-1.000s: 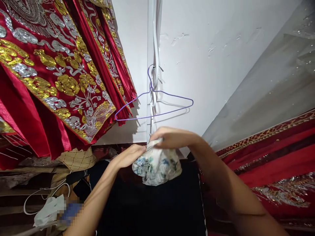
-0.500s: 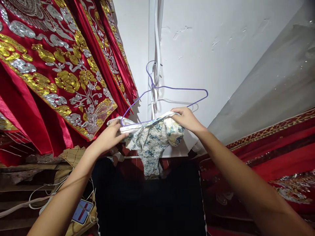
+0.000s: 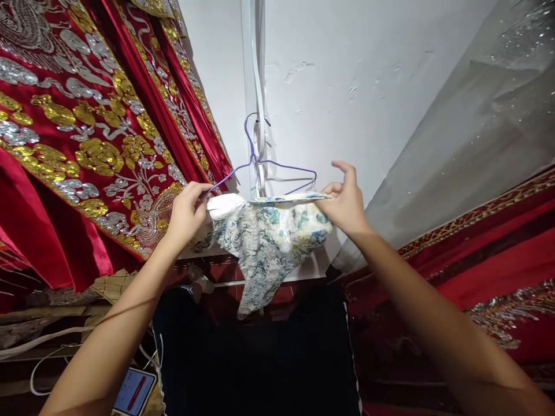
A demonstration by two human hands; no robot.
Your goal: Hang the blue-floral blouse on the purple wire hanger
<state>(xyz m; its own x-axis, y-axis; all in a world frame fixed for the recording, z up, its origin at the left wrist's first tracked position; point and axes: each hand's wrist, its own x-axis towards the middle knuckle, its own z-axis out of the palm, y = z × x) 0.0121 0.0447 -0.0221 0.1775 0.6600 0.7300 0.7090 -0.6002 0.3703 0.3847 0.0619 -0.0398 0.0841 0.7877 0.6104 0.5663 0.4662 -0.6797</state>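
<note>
A purple wire hanger point(image 3: 281, 166) hangs by its hook from a white strip on the wall. Below it spreads a garment point(image 3: 264, 248) with a blue, green and cream pattern, its upper edge stretched level and its lower part tapering down. My left hand point(image 3: 187, 212) is closed on the garment's left end, where the hanger's left arm runs into the fingers. At the right end, my right hand point(image 3: 349, 205) pinches the upper edge between thumb and finger, with another finger raised. The hanger's lower bar is mostly hidden behind the cloth.
Red cloth with gold and silver sequins point(image 3: 99, 144) hangs at the left. On the right, sheer grey fabric point(image 3: 459, 133) hangs above red trimmed cloth point(image 3: 498, 260). A phone point(image 3: 134, 393) lies lower left near white cables point(image 3: 43, 341). The white wall point(image 3: 338, 69) stands ahead.
My right hand has moved right and raised a finger, pulling the garment's upper edge wider and straighter. My left hand has shifted left and up. The hanger now sits behind the cloth.
</note>
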